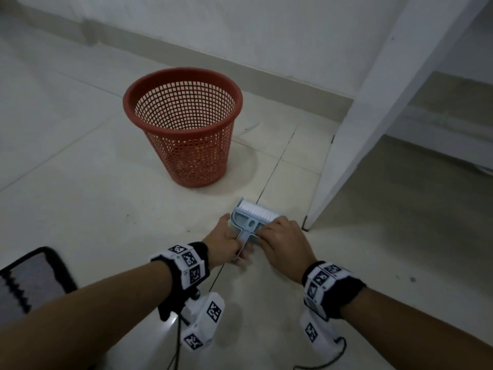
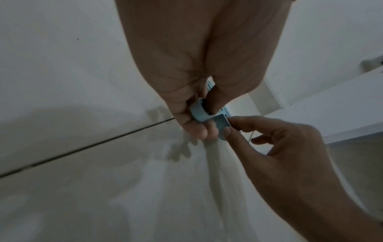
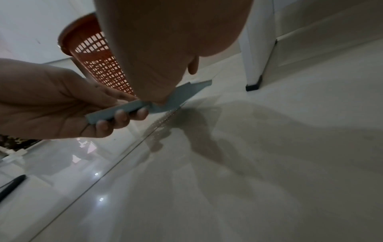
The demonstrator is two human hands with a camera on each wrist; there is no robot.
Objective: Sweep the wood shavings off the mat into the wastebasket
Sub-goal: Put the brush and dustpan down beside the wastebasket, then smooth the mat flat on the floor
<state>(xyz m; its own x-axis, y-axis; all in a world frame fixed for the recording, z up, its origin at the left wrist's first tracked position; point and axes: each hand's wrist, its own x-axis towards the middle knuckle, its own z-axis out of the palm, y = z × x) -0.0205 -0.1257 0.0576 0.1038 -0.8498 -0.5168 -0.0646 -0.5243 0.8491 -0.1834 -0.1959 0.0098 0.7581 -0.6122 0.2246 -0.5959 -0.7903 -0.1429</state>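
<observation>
A small light-blue dustpan with a white-bristled brush nested in it (image 1: 253,218) is held just above the tiled floor, in front of the red mesh wastebasket (image 1: 184,124). My left hand (image 1: 230,241) grips the set's handle (image 2: 200,113), fingers curled round it. My right hand (image 1: 277,233) pinches the pan's right rear edge (image 2: 222,126) between thumb and forefinger. In the right wrist view the handle (image 3: 116,113) and the pan's underside (image 3: 186,94) show, with the wastebasket (image 3: 97,62) behind. A corner of the grey, black-edged mat (image 1: 29,279) lies at the lower left. I can make out no shavings.
A white table leg (image 1: 373,124) with a black foot stands close to the right of the hands, also in the right wrist view (image 3: 257,49). The wall and skirting run behind the wastebasket. Pale floor tiles (image 1: 80,182) spread left and in front.
</observation>
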